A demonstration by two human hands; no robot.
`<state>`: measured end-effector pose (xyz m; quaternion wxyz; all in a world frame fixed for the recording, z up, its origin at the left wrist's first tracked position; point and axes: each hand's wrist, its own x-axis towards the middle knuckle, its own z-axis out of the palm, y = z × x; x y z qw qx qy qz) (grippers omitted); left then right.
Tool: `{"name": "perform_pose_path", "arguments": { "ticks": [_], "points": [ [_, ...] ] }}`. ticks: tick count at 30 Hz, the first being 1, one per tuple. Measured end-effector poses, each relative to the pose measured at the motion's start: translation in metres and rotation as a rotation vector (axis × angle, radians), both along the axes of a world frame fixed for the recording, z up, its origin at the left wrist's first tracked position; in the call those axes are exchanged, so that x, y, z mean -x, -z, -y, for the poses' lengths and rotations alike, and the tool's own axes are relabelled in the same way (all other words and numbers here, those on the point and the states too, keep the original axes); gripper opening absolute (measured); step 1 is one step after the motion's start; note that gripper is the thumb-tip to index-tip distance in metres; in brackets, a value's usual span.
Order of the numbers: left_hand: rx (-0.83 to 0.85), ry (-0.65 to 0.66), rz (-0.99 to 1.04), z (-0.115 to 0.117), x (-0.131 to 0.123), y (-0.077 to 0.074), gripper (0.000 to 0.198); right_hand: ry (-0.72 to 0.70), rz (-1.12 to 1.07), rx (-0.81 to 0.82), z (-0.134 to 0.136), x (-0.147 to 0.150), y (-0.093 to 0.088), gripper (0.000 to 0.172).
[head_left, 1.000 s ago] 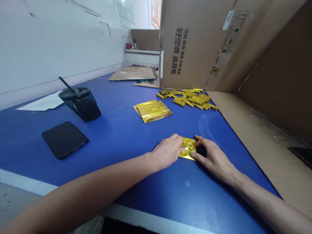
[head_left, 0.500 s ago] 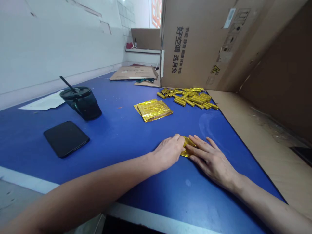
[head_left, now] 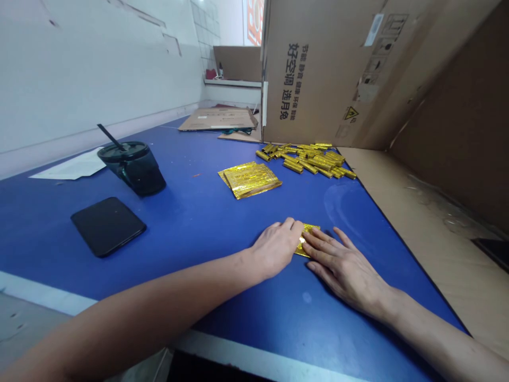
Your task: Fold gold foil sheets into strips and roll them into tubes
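A small gold foil sheet (head_left: pixel 308 231) lies on the blue table (head_left: pixel 207 223), mostly covered by both hands. My left hand (head_left: pixel 276 248) rests curled on its left edge, fingertips pressing the foil. My right hand (head_left: pixel 344 265) lies flat over its right part, fingers stretched out and apart. Farther back sit a stack of flat gold foil sheets (head_left: pixel 249 180) and a pile of several rolled gold tubes (head_left: pixel 312 159).
A dark cup with a straw (head_left: pixel 132 167) and a black phone (head_left: pixel 108 226) sit at the left. A white paper (head_left: pixel 71 167) lies by the wall. A large cardboard box (head_left: pixel 338 69) stands behind, with cardboard sheeting (head_left: pixel 429 233) along the right.
My right hand went from pinching the foil's right edge to lying flat across it, sliding slightly left. Less of the gold sheet shows now. My left hand has hardly moved.
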<state>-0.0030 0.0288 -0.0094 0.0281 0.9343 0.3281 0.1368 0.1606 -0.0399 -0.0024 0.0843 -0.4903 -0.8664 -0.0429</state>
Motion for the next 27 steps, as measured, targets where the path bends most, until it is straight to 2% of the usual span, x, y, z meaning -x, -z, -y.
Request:
{"name": "perform_pose_path", "arguments": {
  "ticks": [7, 10, 13, 17, 27],
  "points": [
    [0.043, 0.015, 0.002, -0.004, 0.004, 0.001, 0.02, -0.012, -0.03, 0.065, 0.0, -0.006, 0.001, 0.036],
    [0.062, 0.129, 0.024, -0.007, 0.01, -0.001, 0.022, -0.031, -0.038, 0.088, -0.002, -0.007, -0.001, 0.035],
    [0.0, 0.293, 0.049, -0.007, 0.015, -0.008, 0.022, -0.045, -0.064, 0.105, -0.005, -0.011, -0.001, 0.037],
    [-0.019, 0.422, -0.051, 0.0, 0.018, -0.018, 0.027, -0.083, -0.102, 0.133, -0.011, -0.019, 0.001, 0.039],
    [0.133, 0.422, -0.227, 0.007, 0.029, -0.023, 0.076, -0.088, -0.156, 0.201, -0.016, -0.027, 0.0, 0.038]
  ]
}}
